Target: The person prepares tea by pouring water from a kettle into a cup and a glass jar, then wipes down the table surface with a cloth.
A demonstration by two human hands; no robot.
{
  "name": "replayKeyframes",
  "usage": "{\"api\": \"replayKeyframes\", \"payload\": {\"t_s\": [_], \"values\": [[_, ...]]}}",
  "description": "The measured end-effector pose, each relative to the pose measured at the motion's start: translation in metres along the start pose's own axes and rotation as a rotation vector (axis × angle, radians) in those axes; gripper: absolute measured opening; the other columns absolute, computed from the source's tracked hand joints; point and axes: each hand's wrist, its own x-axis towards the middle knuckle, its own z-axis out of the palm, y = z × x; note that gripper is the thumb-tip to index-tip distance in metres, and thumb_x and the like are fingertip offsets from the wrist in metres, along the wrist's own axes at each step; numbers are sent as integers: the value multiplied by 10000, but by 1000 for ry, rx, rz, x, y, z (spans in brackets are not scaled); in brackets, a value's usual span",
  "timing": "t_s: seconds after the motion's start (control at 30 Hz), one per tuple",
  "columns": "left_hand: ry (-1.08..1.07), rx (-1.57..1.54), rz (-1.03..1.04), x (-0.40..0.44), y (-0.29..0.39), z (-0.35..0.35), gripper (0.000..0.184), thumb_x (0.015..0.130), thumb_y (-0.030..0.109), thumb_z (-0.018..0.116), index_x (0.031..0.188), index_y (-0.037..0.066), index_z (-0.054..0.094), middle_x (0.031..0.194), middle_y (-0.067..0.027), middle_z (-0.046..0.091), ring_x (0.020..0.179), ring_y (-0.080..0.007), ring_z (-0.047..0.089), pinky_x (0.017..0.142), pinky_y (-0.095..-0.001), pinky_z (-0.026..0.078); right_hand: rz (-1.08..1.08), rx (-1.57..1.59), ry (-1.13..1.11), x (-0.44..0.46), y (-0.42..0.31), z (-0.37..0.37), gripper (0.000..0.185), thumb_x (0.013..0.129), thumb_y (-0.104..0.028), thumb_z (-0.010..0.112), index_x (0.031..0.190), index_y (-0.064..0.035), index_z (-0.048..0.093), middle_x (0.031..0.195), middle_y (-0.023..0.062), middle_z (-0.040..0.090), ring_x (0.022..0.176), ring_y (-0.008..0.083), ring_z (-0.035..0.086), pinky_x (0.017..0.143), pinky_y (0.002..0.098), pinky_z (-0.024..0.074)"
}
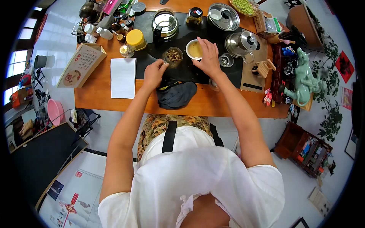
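On one mat [184, 32], left hand [154, 73] touches one glass [174, 57], right hand [208, 57] a cup [194, 49].

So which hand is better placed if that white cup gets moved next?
The right hand, I'd judge: it has hold of the white cup, while the left hand is at the glass of brown pieces.

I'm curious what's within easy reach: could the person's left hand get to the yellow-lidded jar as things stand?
Probably yes: the left hand is right by the glass of brown bits, and only bare black mat seems to lie between it and the yellow-lidded jar.
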Motion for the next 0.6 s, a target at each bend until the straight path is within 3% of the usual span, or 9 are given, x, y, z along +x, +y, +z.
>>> {"api": "replayKeyframes", "payload": {"t_s": [0.17,0.2,0.3,0.33,0.43,0.53,0.6], "values": [[-20,53,1,6,8,4,308,939,352,652,968,45,656,753,-163,656,707,-358,644,642,-424,480,-228,-222,-59,26,-24,-33,940,639,-206,811,1483,-145,401,1319,118,501,1270,301,478,1163,578,251],[-26,58,-8,7,11,6,314,938,360,653,974,49,659,758,-166,659,715,-361,648,646,-429,482,-289,-292,-67,31,-31,-40,856,653,-185,800,1432,-91,456,1291,121,519,1231,285,500,1163,576,256],[-25,72,-9,9,17,8,324,933,373,657,987,53,666,769,-174,668,736,-369,657,658,-441,488,-451,-561,-66,43,-41,-45,698,749,-173,717,1394,-31,492,1274,116,526,1222,272,502,1175,560,253],[-22,77,-5,9,19,9,327,932,375,659,990,53,667,772,-177,670,743,-371,659,662,-444,490,-512,-631,-16,46,-40,-42,560,837,-167,616,1364,-5,519,1249,104,529,1218,254,495,1185,544,250],[-68,102,-57,10,26,6,325,927,375,652,982,57,680,863,-210,700,851,-415,665,748,-489,508,-646,-812,48,52,-45,-41,515,874,-171,572,1364,-20,524,1224,95,530,1221,246,484,1190,538,243],[-10,109,4,9,23,9,338,932,377,656,987,43,664,772,-183,671,752,-384,658,673,-451,490,-683,-891,58,52,-53,-40,494,880,-163,562,1354,-30,530,1209,85,524,1217,241,476,1193,531,240],[-19,87,-19,8,20,7,335,935,375,653,985,44,662,770,-181,670,752,-386,656,674,-453,488,-571,-807,27,52,-48,-36,556,841,-199,630,1358,-29,516,1222,90,524,1225,252,476,1187,540,240]]}}
